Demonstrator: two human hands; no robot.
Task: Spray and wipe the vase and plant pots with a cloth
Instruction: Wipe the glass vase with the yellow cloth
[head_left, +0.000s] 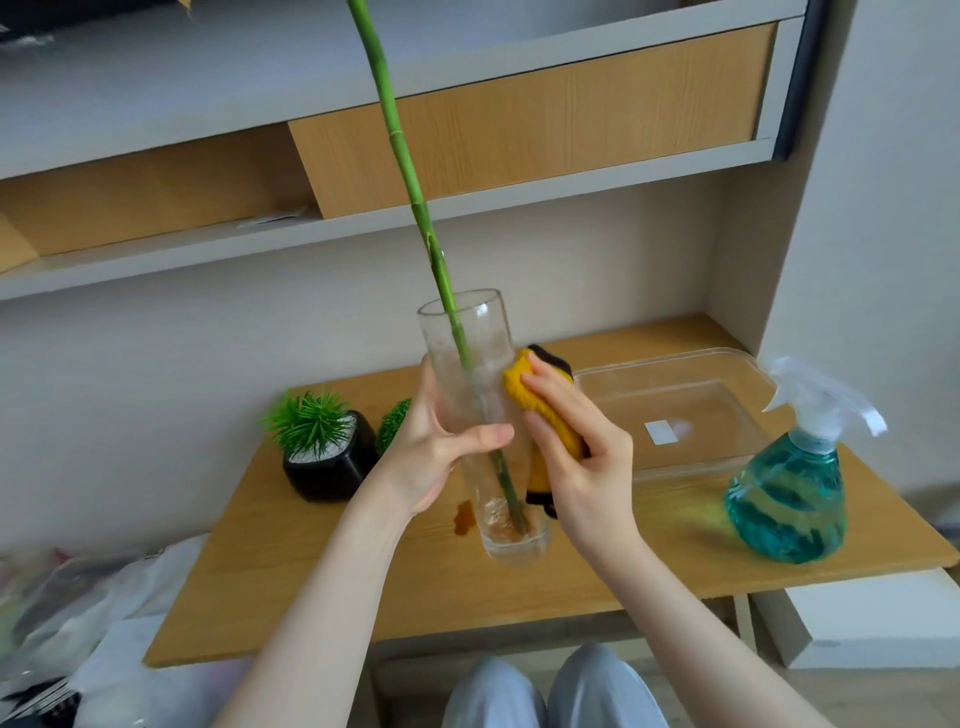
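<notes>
Left hand (434, 452) fingers wrapped round the glass vase (483, 415), lifted tilted above the tabletop (322, 571). Right hand (576, 457) fingers pinching a yellow cloth (524, 395), pressed to the vase's right side. Vase long axis near upright, rim leaning away, green stem (410, 182) inside. Pot (332, 462) left, behind; spray bottle (789, 499) right, nearer the right hand. No readable writing.

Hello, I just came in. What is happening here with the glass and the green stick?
A person is cleaning a clear glass vase that holds a green bamboo stalk. The left hand grips the vase, tilted above the wooden table. The right hand presses a yellow cloth against its side. A blue spray bottle stands on the right. A small plant in a black pot waits on the left.
</notes>
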